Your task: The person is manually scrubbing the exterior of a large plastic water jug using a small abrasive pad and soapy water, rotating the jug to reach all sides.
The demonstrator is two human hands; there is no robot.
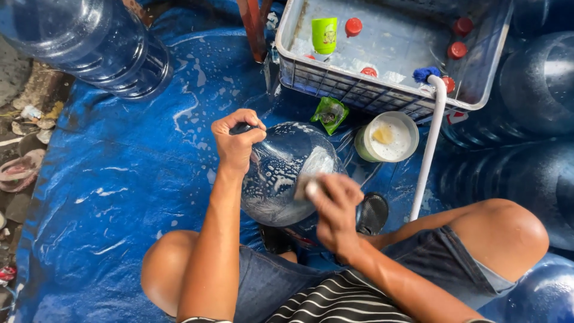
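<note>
The blue jug (281,173) is soapy, just before the crate (478,90). Left hand (236,140) fingers curl around its neck; right hand (335,209) fingers press a sponge (306,186) on it.

Scrubbing pad (306,186) mostly hidden under right hand (335,206); jug (281,173) neck hidden by left hand (236,140).

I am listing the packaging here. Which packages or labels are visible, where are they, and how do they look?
Green bottle: upright in the white crate, lime green, label with a small picture.
Green sachet: crumpled on the blue tarp, just below the crate.
Round tub: right of the sachet, open, white inside, greenish wall.
</note>
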